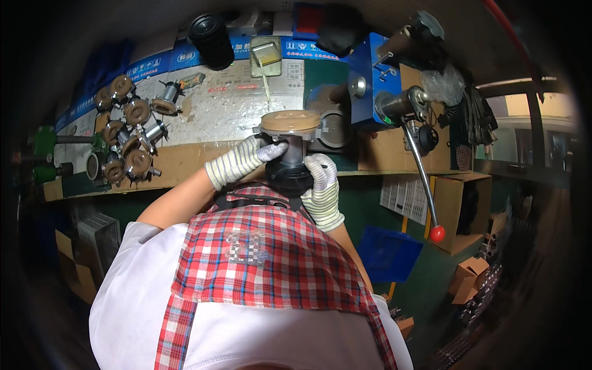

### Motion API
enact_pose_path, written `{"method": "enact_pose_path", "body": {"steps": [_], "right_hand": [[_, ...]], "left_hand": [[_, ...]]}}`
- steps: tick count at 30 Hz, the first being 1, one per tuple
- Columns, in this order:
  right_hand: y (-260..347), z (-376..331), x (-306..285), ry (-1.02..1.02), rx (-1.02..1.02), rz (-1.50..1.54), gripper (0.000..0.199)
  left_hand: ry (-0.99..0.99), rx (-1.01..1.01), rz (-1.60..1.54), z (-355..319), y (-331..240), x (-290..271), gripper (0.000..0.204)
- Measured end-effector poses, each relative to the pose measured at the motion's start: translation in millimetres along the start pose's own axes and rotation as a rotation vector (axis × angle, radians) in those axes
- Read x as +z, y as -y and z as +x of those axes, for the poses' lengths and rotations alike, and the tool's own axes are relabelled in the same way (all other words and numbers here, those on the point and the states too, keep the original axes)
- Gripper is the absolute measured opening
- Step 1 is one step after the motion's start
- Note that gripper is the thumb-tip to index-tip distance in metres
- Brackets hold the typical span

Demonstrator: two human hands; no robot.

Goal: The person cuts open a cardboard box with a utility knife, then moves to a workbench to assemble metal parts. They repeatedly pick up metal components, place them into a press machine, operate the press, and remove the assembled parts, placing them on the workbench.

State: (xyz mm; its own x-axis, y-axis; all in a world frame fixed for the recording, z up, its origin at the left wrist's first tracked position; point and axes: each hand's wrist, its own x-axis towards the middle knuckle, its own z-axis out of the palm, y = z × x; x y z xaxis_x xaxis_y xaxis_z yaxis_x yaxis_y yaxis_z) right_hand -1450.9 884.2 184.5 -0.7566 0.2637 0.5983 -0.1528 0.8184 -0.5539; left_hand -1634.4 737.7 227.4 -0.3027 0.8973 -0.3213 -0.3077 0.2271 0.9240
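In front of my chest, at the table's near edge, stands a silver cylindrical metal part [295,150] with a wide tan ribbed disc [290,120] on top and a black round lower end. My left hand [243,161], in a white striped glove, grips it from the left, its thumb against the cylinder below the disc. Closed around the lower right side is my right hand [324,191], gloved alike; some of its fingers are hidden behind the part. Just right of the disc lies a dark round metal fixture [333,129].
Several similar parts with tan discs [137,111] cluster at left beside a green clamp [46,148]. A shallow tray [266,55] with a brush and a black ribbed cylinder [211,41] stand farther back. At right, a blue press [369,86] has a long red-knobbed lever [421,169].
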Motion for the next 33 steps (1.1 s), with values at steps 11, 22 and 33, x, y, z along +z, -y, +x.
{"method": "enact_pose_path", "body": {"steps": [11,22,33], "right_hand": [[-19.7,-26.4,-57.8,0.020,0.204,0.027,0.059],[-60.7,-38.3,-74.8,0.343,0.390,0.218,0.119],[-73.1,-52.5,-26.7,0.147,0.694,0.431,0.073]], "left_hand": [[0.141,-0.073,-0.084,51.8,27.4,48.1,0.067],[-0.129,0.133,-0.124,55.5,38.3,68.3,0.070],[-0.304,0.112,-0.047,24.2,36.4,60.0,0.071]]}}
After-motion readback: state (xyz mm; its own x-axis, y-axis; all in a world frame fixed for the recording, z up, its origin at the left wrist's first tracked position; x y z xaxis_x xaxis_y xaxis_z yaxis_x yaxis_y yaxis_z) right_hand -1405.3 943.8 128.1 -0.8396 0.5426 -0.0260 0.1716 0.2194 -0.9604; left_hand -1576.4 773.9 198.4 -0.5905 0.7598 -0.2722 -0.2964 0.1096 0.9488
